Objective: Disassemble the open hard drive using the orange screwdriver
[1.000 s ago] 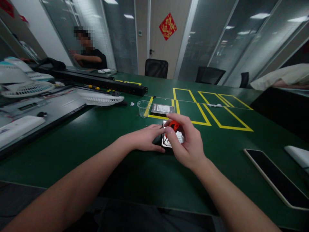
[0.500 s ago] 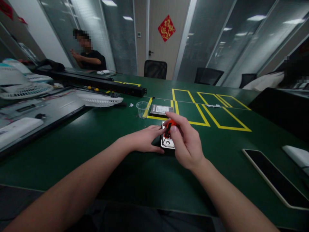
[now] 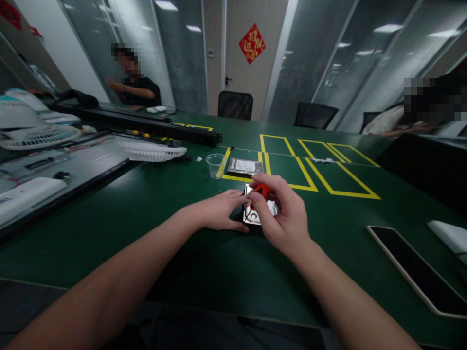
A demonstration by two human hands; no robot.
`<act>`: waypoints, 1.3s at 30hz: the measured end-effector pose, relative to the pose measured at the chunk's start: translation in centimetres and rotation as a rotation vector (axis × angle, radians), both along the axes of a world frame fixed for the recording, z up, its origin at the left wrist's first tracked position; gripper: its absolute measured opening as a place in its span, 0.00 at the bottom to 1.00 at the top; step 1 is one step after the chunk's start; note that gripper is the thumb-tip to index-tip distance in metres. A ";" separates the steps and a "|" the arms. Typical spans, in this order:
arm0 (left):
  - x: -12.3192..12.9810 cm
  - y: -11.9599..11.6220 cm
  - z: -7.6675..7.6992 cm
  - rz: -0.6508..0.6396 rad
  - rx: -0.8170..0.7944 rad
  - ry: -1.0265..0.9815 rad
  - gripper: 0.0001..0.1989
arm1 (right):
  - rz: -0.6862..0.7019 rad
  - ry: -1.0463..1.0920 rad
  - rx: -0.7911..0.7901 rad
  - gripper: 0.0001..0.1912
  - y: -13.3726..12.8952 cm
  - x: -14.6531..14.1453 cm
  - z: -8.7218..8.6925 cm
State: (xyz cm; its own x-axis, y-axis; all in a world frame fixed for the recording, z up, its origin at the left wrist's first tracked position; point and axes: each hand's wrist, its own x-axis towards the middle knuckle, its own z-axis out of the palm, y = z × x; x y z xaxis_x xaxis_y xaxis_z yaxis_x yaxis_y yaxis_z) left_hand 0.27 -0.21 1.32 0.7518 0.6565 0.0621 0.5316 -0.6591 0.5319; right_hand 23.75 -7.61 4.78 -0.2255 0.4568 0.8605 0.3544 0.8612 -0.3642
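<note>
A silver hard drive [image 3: 254, 217] lies on the green table in front of me, partly covered by both hands. My left hand [image 3: 223, 210] grips its left side, thumb at the near corner and fingers along the far part. In my right hand [image 3: 289, 209] is a screwdriver [image 3: 261, 189] with a red-orange and black handle, held upright over the drive. Its shaft points down at the drive's left part; whether the tip sits in a screw is hidden. Just beyond, a second hard drive [image 3: 245, 166], label up, rests inside a yellow taped outline. Beside that stands a clear plastic cup [image 3: 215, 166].
At the left are an opened flat panel [image 3: 91, 158], a white fan grille [image 3: 151, 151] and a long black bar [image 3: 146, 125]. A phone [image 3: 412, 267] lies at the right, near a black case [image 3: 426, 170]. Two people sit across the table.
My right fingers have shifted round the screwdriver handle, the thumb moving toward the left and the hand opening up more of the drive to view. My left hand stays put.
</note>
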 end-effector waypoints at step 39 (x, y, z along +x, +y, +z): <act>0.0 0.3 -0.4 0.011 0.006 0.013 0.51 | 0.024 0.044 0.003 0.19 0.1 0.0 -0.5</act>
